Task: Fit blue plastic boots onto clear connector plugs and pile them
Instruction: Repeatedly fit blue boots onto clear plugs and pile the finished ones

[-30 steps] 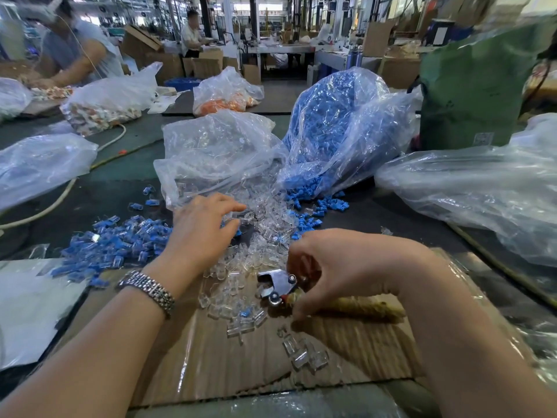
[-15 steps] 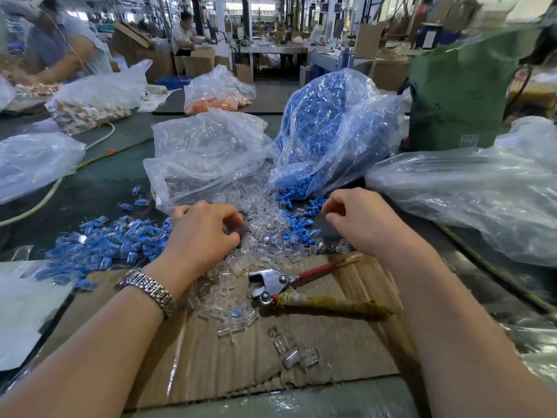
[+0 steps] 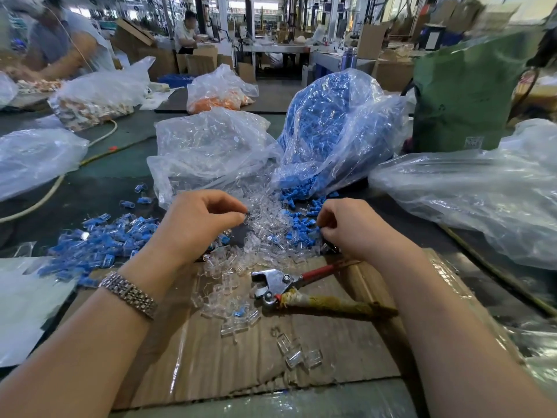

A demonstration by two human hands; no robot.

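1. In the middle of the bench, between the two hands, lies the spill of clear connector plugs [image 3: 265, 233], running from the mouth of the clear bag [image 3: 211, 149] down onto the cardboard sheet [image 3: 241, 366].
2. Just right of that spill sit the loose blue boots [image 3: 304, 215], tumbled out of the blue-filled bag [image 3: 337, 125] at the far side.
3. The left hand [image 3: 199, 221] hovers at the left edge of the plugs, fingers curled with thumb and forefinger meeting at the tip; whether a plug is pinched there I cannot tell.
4. The right hand [image 3: 352, 227] is at the right edge, fingers curled down among the boots; if it has one, its own fingers hide it.
5. So the right hand is nearer the boots and the left nearer the plugs, and I would guess each takes its own part and they meet in the gap between them.
6. The parts lie every which way, so no common long axis shows; each piece would need turning in the fingers.
7. Further left lies the pile of fitted blue pieces [image 3: 99, 242], nearest the left hand.
8. Near the person, a pair of pliers [image 3: 301, 285] rests on the cardboard, untouched.
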